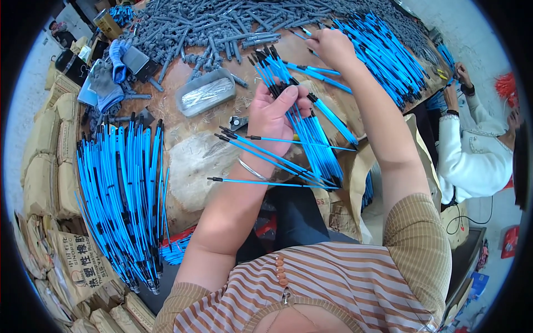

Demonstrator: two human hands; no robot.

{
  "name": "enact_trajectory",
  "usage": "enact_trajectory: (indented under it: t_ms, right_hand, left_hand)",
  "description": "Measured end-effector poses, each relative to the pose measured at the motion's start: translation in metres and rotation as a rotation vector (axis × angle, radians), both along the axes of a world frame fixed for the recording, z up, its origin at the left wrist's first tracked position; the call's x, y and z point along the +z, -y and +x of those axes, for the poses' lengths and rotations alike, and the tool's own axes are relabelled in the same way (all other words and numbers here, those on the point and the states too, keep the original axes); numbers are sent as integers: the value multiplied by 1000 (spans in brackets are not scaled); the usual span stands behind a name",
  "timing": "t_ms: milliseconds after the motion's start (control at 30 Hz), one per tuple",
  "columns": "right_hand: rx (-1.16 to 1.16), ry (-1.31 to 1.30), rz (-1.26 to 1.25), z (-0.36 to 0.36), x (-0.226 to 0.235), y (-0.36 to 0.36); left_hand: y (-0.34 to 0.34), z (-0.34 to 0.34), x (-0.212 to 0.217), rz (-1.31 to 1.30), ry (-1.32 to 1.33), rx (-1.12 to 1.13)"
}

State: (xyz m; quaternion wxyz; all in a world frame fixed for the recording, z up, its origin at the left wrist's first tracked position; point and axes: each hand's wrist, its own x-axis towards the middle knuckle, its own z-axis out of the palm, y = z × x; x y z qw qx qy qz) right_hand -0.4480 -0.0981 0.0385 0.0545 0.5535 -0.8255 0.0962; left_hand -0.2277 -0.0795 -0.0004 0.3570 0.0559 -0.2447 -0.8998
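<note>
My left hand [277, 105] is closed around a bundle of thin blue rods [319, 147] with black ends. The bundle slants down to the right above my lap. Several separate blue rods [266, 155] stick out sideways across my left wrist, near a bracelet. Farther up, my right hand [333, 49] is pinched at the black-tipped end of a blue rod [300, 35]; its fingertips are partly hidden. Beside it lies a large pile of similar blue rods [383, 58]. Several loose blue rods [333, 116] lie on the table between my hands.
Grey plastic parts [222, 25] are heaped along the far side. A grey tray [206, 91] holds thin metal pins. More blue rods [122, 194] stand at the left, near blue-grey gloves [108, 83] and stacked brown sacks [41, 183]. Another person in white [477, 150] works at the right.
</note>
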Motion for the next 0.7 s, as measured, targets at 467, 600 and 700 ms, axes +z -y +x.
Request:
enact_trajectory:
  t_ms: [467,600,700]
  right_hand:
    - [152,93,60,0,-43,-12]
    - [139,232,-351,-7,8,-33]
    - [210,177,-673,6,60,-64]
  left_hand:
    - [4,8,5,-18,-193,-143]
    - [-3,10,17,16,-25,-61]
    - [15,10,-1,-61,-146,-220]
